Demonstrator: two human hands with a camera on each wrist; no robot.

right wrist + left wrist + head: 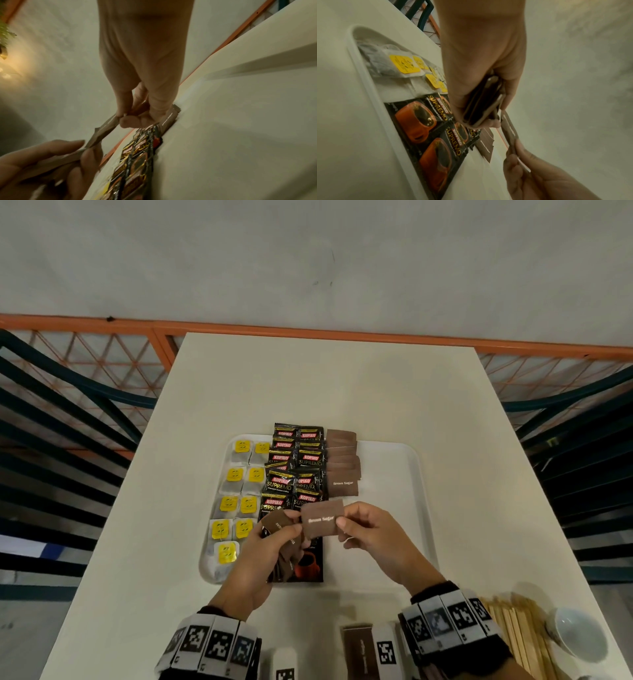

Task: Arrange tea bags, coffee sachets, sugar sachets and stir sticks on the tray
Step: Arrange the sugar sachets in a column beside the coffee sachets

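Both hands hold brown sugar sachets above a white tray.
Left hand [263, 556] fingers grip a sachet stack [284, 542]; right hand [373, 537] fingers pinch one brown sugar sachet [322, 518] over the tray [394, 508] on a cream worktop [308, 385].

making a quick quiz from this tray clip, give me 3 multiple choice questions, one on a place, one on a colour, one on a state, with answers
1. Where on the white tray do the tea bags lie?
A. along its left side
B. along its right side
C. off the tray

2. What colour are the tags on the tea bags?
A. red
B. yellow
C. blue

3. What is the right hand doing?
A. resting flat on the table
B. gripping stir sticks
C. pinching a single brown sugar sachet

Answers:
1. A: they sit in columns left of the black coffee sachets.
2. B: each bag shows a yellow square tag.
3. C: its fingertips pinch the sachet's right end, while the left hand holds a stack of sugar sachets.
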